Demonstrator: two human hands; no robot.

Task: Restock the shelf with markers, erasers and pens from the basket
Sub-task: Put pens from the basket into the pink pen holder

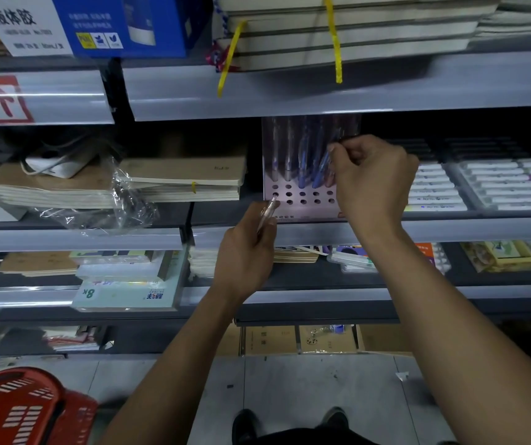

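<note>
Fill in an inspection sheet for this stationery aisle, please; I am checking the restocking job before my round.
Surface: grey shelf carrying a perforated pen stand.
Job's things: clear pen, tip at a front-left hole; blue pens upright in the stand; trays of white markers to the right; red basket on the floor.
Clutter: loose plastic wrap beside stacked notebooks.
Hands: left hand grips the clear pen; right hand pinches a pen in the stand.
Cables: white cord on the left notebooks.
Surroundings: cardboard boxes below; tiled floor.
</note>
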